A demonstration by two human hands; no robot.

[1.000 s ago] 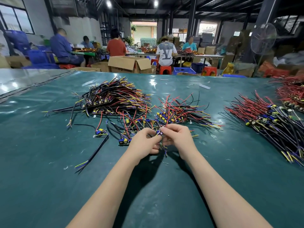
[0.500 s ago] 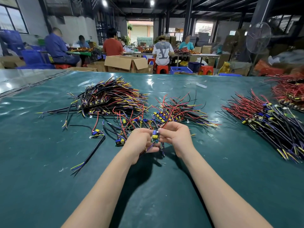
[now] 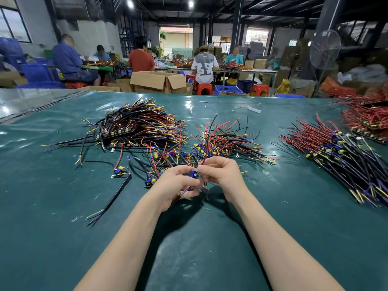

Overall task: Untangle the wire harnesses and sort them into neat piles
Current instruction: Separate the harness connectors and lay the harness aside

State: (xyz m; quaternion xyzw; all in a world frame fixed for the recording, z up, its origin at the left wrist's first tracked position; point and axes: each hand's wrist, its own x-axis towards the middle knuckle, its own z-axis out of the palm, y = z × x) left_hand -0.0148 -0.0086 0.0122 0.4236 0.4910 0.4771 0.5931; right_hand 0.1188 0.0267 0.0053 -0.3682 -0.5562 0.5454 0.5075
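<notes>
Glossy green table cover (image 3: pixel 63 206) (busy workshop behind), strewn with wire harnesses (image 3: pixel 226 139)

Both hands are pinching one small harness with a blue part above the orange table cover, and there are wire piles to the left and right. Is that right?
Not quite: the table cover is dark green, not orange, as the head view shows. Both hands, left hand and right hand, do pinch the small harness, with piles either side.

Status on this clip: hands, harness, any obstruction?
Left hand and right hand both pinching one wire harness, lifted just off the green mat. Tangled heap directly behind, wires trailing into it. Sorted pile right, clear.
</notes>
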